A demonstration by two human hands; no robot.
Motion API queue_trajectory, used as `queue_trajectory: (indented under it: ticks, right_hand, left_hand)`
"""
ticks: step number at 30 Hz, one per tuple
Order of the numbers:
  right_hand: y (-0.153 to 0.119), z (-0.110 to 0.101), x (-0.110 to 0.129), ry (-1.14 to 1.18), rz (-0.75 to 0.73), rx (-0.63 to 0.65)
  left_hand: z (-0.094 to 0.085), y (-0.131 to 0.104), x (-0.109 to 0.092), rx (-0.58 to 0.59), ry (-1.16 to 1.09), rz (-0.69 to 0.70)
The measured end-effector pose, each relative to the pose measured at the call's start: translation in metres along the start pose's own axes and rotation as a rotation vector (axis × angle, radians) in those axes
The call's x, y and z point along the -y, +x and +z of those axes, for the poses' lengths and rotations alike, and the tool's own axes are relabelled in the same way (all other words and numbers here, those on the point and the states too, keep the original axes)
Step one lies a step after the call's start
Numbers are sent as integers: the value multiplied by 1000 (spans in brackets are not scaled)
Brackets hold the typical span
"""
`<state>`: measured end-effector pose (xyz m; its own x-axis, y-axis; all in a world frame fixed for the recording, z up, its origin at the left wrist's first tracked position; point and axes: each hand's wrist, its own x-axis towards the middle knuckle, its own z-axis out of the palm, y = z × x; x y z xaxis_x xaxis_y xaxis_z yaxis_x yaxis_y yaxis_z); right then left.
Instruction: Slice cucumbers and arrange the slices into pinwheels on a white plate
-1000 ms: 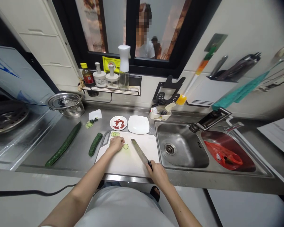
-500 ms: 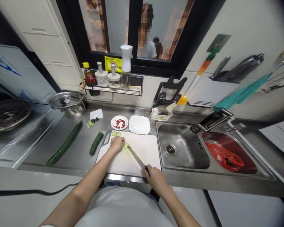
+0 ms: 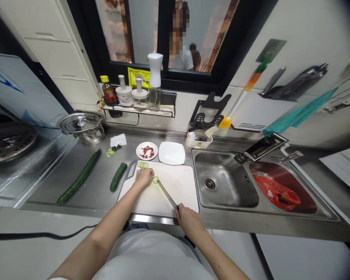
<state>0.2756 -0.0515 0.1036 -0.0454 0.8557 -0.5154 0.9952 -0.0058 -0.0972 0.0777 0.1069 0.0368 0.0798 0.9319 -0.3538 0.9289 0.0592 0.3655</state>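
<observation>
A white cutting board (image 3: 175,194) with a grey edge lies in front of me. My left hand (image 3: 145,177) rests on its left half, fingers curled; what they hold, if anything, is hidden. A little green shows at that hand's left edge. Just right of its fingertips a round cucumber slice (image 3: 155,180) touches the tip of a kitchen knife (image 3: 167,194). My right hand (image 3: 189,218) is closed round the knife's black handle, near the board's front edge. Several cucumber slices (image 3: 143,165) lie at the board's upper left.
Left of the board are a short cucumber piece (image 3: 118,177), a long cucumber (image 3: 80,177) and a lidded pot (image 3: 83,126). Behind it stand a plate of red pieces (image 3: 139,155) and a white square plate (image 3: 171,153). A sink (image 3: 230,179) is on the right.
My right hand and the knife handle have shifted slightly left. My left hand and the cucumber slice stay in place.
</observation>
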Motion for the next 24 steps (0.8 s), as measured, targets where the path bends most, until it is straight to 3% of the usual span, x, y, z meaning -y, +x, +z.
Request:
queue_trajectory:
  ticks: [24]
  right_hand:
    - [26,5,-1,3,-70,-17]
  left_hand:
    - [1,5,6,-5,-75,-19]
